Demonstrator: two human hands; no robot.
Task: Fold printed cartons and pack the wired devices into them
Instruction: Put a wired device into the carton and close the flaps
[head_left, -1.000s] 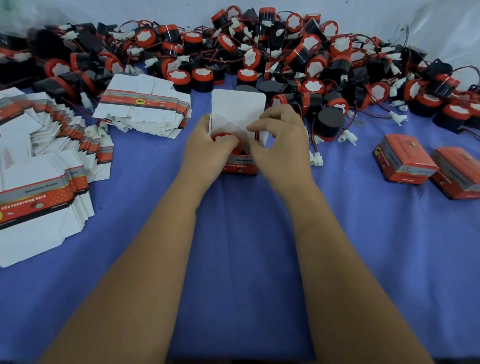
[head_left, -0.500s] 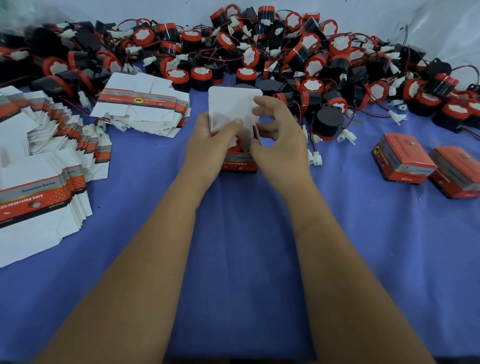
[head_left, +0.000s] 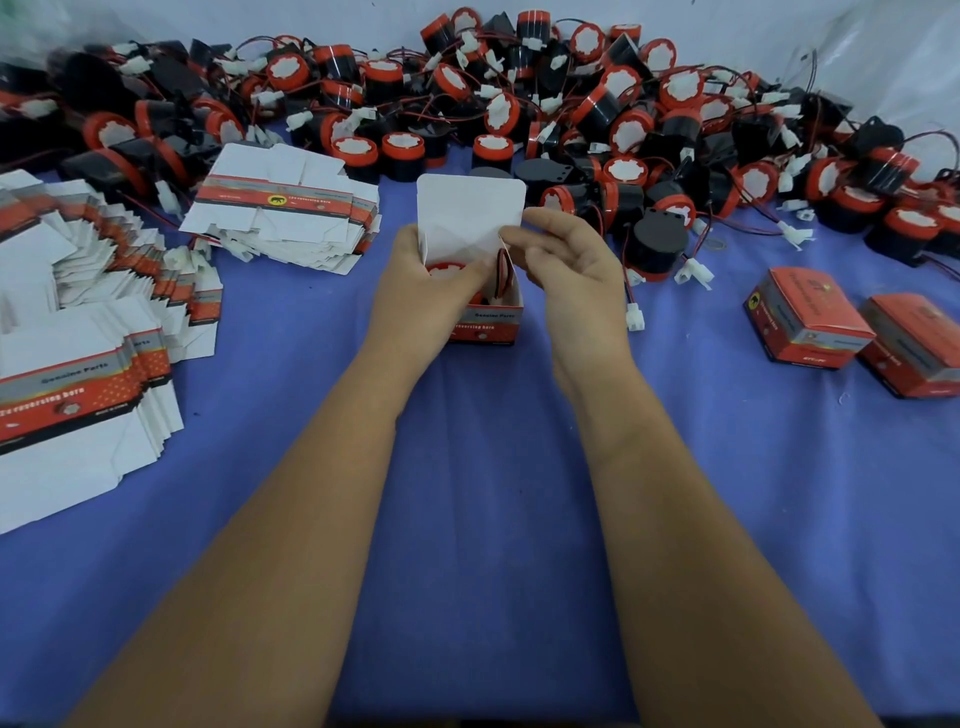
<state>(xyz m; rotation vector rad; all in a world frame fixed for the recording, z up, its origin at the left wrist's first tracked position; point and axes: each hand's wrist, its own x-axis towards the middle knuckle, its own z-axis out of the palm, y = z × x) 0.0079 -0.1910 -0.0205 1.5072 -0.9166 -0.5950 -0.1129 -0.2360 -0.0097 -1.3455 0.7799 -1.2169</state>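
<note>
An open carton (head_left: 485, 322) stands on the blue cloth (head_left: 467, 493), lid flap upright, a red-capped device (head_left: 447, 270) inside. The left hand (head_left: 415, 306) grips its left wall; the right hand (head_left: 571, 280) pinches the right flap. Loose devices (head_left: 519, 104) lie heaped beyond.

both forearms bare, reaching fwd, converging at centre. left hand (head_left: 415, 291) curled w/ thumb tucked inward, gripping. right hand (head_left: 571, 270) palm facing left, fingers (head_left: 540, 221) loosely bent, tips pinching. wrists straight, hands near each other.
</note>
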